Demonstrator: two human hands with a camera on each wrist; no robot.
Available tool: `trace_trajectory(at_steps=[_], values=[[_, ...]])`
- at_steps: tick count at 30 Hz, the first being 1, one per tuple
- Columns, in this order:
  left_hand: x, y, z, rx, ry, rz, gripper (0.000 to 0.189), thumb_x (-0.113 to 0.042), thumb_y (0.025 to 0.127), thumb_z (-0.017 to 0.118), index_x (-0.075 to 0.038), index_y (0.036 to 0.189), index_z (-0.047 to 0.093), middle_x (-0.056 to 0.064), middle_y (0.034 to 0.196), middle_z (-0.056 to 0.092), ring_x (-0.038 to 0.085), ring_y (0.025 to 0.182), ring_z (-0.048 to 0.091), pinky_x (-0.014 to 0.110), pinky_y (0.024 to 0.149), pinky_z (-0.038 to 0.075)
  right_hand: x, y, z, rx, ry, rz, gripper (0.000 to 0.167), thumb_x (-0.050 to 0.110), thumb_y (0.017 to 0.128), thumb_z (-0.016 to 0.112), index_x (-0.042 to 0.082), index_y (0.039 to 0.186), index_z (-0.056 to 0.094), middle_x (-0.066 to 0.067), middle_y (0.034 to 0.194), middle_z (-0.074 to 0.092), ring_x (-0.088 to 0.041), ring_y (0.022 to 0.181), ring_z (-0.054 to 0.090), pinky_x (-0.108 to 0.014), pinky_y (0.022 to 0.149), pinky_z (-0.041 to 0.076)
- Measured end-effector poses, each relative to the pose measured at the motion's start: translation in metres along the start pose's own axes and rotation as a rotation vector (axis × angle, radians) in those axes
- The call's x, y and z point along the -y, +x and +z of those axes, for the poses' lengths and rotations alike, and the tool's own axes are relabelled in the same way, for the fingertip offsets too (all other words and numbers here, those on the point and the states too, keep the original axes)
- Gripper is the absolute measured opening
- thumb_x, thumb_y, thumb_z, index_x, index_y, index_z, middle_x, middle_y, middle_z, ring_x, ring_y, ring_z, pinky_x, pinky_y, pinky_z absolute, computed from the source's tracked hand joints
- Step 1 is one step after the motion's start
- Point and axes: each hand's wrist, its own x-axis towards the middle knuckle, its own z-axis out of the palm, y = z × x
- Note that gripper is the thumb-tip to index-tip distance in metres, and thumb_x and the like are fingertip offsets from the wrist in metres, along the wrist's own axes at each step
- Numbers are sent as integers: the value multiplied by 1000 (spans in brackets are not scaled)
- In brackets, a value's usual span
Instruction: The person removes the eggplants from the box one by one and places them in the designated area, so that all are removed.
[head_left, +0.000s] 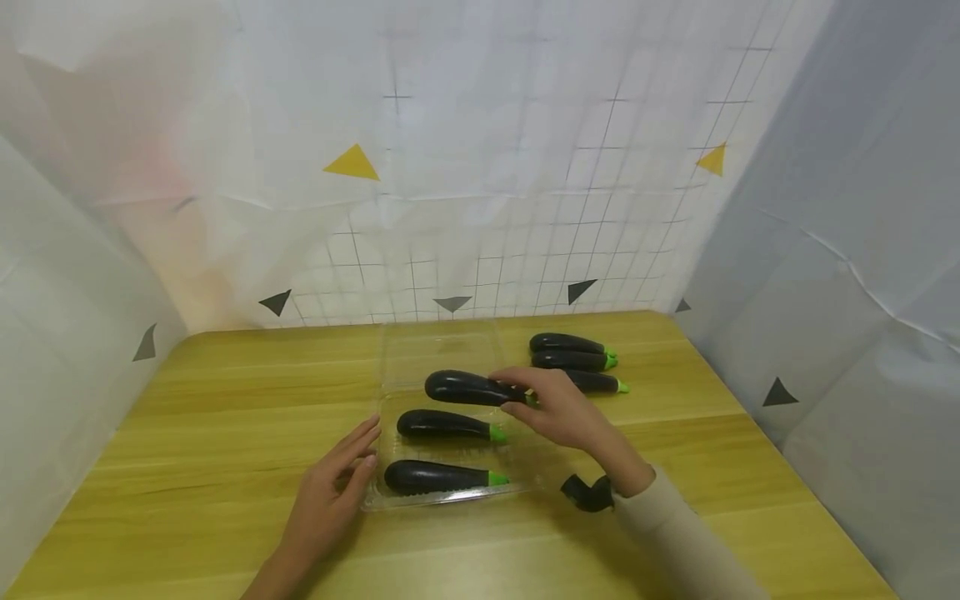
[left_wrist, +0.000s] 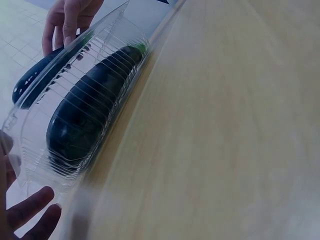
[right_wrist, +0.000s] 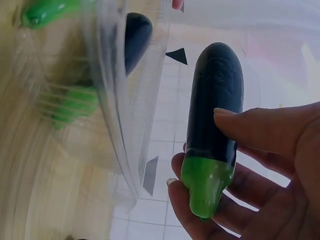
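My right hand (head_left: 558, 407) grips an eggplant (head_left: 461, 387) near its green stem end, above the far part of a clear plastic container (head_left: 375, 492). In the right wrist view the thumb lies along the dark skin of that eggplant (right_wrist: 215, 95), with fingers curled beneath. Inside the container lie two more eggplants, a middle one (head_left: 442, 424) and a near one (head_left: 435, 477), stems pointing right. My left hand (head_left: 330, 492) rests at the container's left side, its fingers fairly straight against the clear wall (left_wrist: 30, 165); some of them are cut off in the left wrist view.
Right of the container, three eggplants lie in a group: a far one (head_left: 566, 343), a middle one (head_left: 570, 360) and a near one (head_left: 592, 382). A black object (head_left: 587, 493) sits by the right wrist. White sheeting (head_left: 480, 208) walls the wooden table (head_left: 210, 417) at back and sides.
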Motion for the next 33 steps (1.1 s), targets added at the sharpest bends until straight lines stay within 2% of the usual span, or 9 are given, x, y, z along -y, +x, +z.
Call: trace_trajectory(at_steps=[9, 16, 22, 28, 33], values=[[0, 0, 0, 4, -18, -6, 40, -1, 102, 65, -1, 142, 63, 6, 153, 54, 25, 110, 69, 19, 90, 55, -5, -7, -7, -26, -17, 18, 43, 6, 93, 79, 7, 134, 68, -5, 128, 71, -22, 105, 69, -38, 74, 57], [2, 0, 1, -4, -34, 19, 42, 2, 102, 63, -4, 143, 63, 10, 151, 55, 27, 108, 69, 20, 88, 56, -8, -13, -10, -33, -22, 54, 40, 7, 94, 79, 5, 132, 68, -8, 128, 70, -28, 110, 70, -46, 87, 60], [1, 0, 2, -2, -44, 41, 41, 4, 101, 63, 0, 142, 62, 13, 150, 56, 28, 106, 69, 20, 87, 57, -14, -17, -14, -48, -35, 59, 39, 7, 93, 79, 4, 131, 69, -9, 126, 71, -27, 108, 70, -49, 87, 59], [1, 0, 1, 4, -48, 15, 40, 3, 102, 63, 1, 142, 62, 10, 152, 55, 24, 109, 68, 21, 88, 57, -21, -24, -18, -60, -72, 71, 40, 7, 91, 82, 5, 129, 71, -7, 124, 72, -22, 104, 70, -44, 81, 58], [1, 1, 1, 3, -41, 16, 40, 2, 102, 63, -1, 143, 62, 12, 151, 55, 24, 109, 68, 21, 88, 57, -28, -29, -23, -64, -86, 79, 40, 5, 90, 82, 6, 128, 71, -8, 123, 72, -22, 103, 69, -43, 78, 56]])
